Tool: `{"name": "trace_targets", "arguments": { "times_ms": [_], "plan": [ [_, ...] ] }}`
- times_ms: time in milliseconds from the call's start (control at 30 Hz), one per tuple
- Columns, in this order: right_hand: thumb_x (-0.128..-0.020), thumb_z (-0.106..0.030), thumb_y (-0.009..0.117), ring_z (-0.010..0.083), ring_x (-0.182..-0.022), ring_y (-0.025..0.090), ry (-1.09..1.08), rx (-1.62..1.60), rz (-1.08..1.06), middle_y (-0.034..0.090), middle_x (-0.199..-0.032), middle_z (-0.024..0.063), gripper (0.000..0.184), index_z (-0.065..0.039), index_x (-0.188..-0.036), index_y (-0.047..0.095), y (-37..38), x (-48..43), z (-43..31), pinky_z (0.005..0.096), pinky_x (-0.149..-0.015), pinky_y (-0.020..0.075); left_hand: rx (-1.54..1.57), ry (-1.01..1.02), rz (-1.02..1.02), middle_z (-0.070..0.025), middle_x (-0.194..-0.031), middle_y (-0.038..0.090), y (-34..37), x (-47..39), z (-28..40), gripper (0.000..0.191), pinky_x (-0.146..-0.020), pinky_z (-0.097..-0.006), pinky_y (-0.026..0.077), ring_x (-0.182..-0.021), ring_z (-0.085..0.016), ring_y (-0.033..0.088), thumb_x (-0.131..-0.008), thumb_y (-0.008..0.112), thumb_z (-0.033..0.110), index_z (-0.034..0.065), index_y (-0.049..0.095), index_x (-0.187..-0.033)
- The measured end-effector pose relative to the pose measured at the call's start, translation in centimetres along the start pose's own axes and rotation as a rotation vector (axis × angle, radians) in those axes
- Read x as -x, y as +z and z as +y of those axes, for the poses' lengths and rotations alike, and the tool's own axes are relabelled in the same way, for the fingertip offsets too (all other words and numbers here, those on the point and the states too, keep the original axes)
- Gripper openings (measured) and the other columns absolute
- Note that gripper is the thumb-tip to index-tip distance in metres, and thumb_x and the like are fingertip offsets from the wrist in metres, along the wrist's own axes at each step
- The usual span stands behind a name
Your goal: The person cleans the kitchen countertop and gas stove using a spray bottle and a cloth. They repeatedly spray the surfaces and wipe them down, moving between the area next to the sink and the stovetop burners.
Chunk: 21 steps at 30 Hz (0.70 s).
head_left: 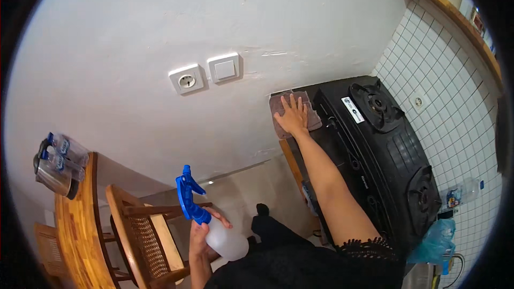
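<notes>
My left hand grips a white plastic spray bottle by its neck, below the blue trigger head. The bottle is held over the floor, tilted, with its base toward my body. With fingers spread, my right hand lies flat on a brown cloth. That cloth rests on the dark countertop in the corner by the wall, its edge hanging at the counter's front. Beside it stands a black two-burner Rinnai gas stove.
A wooden chair and a wooden table with plastic bottles and a metal kettle are at left. A socket and switch are on the wall. Beyond the stove lie a bottle and blue plastic bag.
</notes>
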State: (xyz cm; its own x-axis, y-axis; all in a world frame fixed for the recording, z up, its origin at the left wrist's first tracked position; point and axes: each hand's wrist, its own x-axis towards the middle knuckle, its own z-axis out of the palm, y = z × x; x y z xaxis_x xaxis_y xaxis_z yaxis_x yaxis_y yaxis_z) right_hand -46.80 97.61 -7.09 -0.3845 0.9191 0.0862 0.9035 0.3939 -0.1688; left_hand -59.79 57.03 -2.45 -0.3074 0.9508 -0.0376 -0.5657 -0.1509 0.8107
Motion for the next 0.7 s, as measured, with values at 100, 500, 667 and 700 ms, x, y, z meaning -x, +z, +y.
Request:
{"name": "trace_targets", "arguments": {
  "times_ms": [100, 500, 667, 700],
  "plan": [
    [-0.082, -0.048, 0.051, 0.0338, -0.139, 0.013, -0.011, -0.019, 0.013, 0.017, -0.152, 0.0096, 0.071, -0.022, -0.144, 0.028, 0.4, -0.4, 0.0, 0.0465, -0.113, 0.0089, -0.019, 0.020, -0.031, -0.0178, -0.082, 0.061, 0.4, -0.4, -0.1, 0.056, -0.076, -0.0412, 0.049, -0.081, -0.029, 0.061, -0.078, 0.068, 0.047, 0.0007, 0.048, -0.101],
    [-0.081, -0.046, 0.052, 0.0344, -0.139, 0.012, -0.071, -0.010, 0.088, 0.019, -0.151, 0.0114, 0.072, -0.019, -0.143, 0.029, 0.4, 8.7, 3.4, 0.0478, -0.112, 0.0070, -0.040, -0.057, -0.136, -0.0178, -0.082, 0.060, 1.9, 5.2, -0.2, 0.052, -0.076, -0.0414, 0.049, -0.082, -0.028, 0.061, -0.080, 0.066, 0.045, 0.0007, 0.048, -0.102],
    [-0.081, -0.041, 0.056, 0.0353, -0.138, 0.017, -0.124, 0.007, 0.101, 0.022, -0.150, 0.0131, 0.071, -0.018, -0.143, 0.030, -0.9, 17.0, 4.6, 0.0475, -0.112, 0.0118, 0.023, -0.093, -0.267, -0.0176, -0.084, 0.060, 2.7, 3.9, -2.0, 0.052, -0.075, -0.0400, 0.049, -0.082, -0.028, 0.061, -0.080, 0.065, 0.045, 0.0006, 0.049, -0.103],
    [-0.081, -0.040, 0.057, 0.0353, -0.138, 0.017, -0.125, 0.019, 0.111, 0.022, -0.150, 0.0131, 0.071, -0.018, -0.143, 0.030, -1.2, 18.4, 5.2, 0.0474, -0.112, 0.0123, 0.021, -0.114, -0.308, -0.0175, -0.085, 0.061, 3.0, 3.6, -2.4, 0.052, -0.075, -0.0398, 0.049, -0.083, -0.028, 0.061, -0.080, 0.065, 0.045, 0.0007, 0.049, -0.103]
  ]
}}
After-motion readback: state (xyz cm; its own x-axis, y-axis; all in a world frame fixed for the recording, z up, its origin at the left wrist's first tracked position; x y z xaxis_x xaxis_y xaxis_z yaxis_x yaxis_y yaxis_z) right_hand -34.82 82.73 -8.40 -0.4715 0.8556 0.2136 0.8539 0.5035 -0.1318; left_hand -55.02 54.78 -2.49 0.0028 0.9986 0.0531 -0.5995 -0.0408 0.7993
